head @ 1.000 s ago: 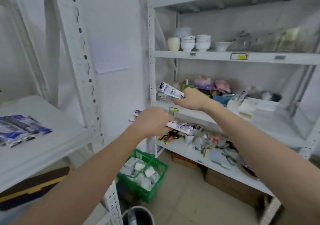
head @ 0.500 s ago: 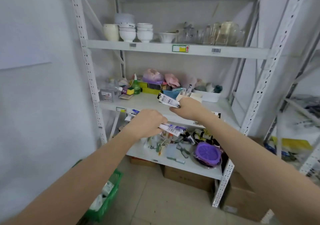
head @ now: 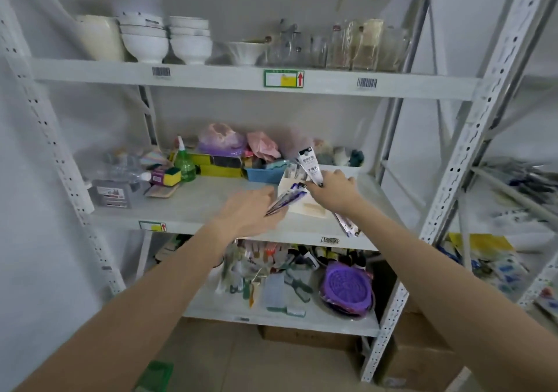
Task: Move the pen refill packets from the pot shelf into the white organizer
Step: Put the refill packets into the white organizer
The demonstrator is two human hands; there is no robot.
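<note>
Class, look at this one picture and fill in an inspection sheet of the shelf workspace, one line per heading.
Surface: grey middle shelf, bare in front.
Job's things: white organizer on that shelf; one refill packet raised above it, purple-tipped packets angled toward it.
Clutter: green spray bottle, blue tray, bowls above.
Hands: left hand grips the purple-tipped packets; right hand grips the raised packet.
Cables: nothing seen.
Surroundings: white wall, cardboard boxes on the floor.

Middle shelf [head: 211, 201]: white organizer [head: 305, 207] sits mid-right, green spray bottle [head: 184, 165] and grey box [head: 110, 194] off to its left, blue tray [head: 264, 174] just behind.
</note>
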